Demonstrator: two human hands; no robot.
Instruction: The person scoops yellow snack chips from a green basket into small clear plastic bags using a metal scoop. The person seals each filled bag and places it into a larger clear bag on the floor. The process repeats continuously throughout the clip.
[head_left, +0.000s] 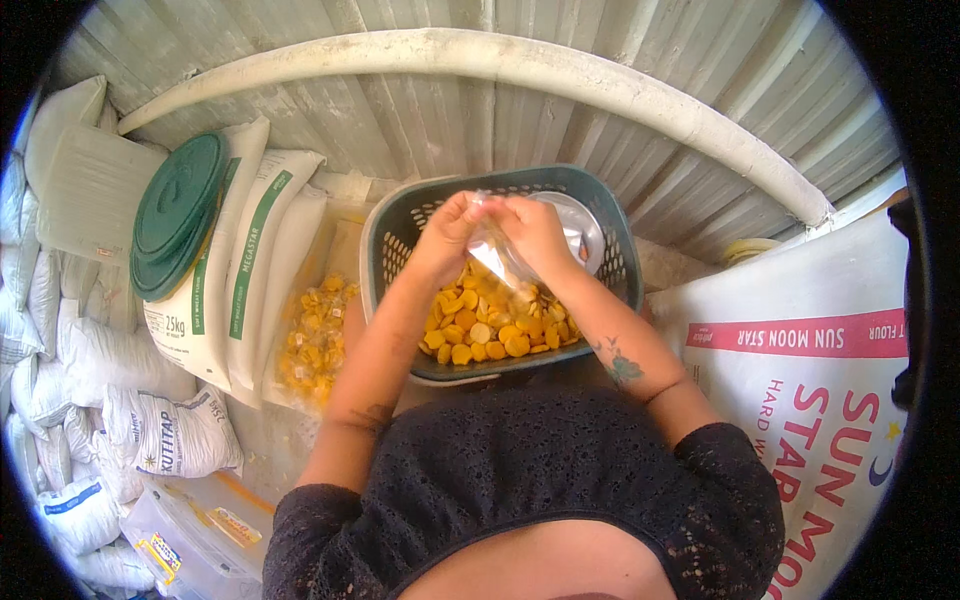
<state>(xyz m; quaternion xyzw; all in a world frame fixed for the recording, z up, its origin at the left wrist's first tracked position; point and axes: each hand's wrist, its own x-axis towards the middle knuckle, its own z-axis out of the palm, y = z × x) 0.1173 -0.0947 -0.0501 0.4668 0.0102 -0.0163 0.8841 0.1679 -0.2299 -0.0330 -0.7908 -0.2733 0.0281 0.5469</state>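
Observation:
Both of my hands meet over a dark green plastic basket (502, 369) with perforated sides. Between them is a clear plastic bag (495, 251), its top pinched by my left hand (448, 229) and my right hand (534, 232). The bag hangs down towards round yellow cookies (480, 319) heaped in the basket; how many pieces are inside the bag is hard to tell. Beside my right hand, at the basket's back right, rests a round, pale, shiny lid or plate (589, 225), partly covered by that hand.
Left of the basket, a clear bag (319, 330) holds small filled packets. Flour sacks (247, 255) stand farther left with a green lid (180, 210) against them. A clear plastic bin (195, 540) sits lower left. On the right is a large flour sack (810, 390); behind, a pipe (480, 56) crosses the corrugated wall.

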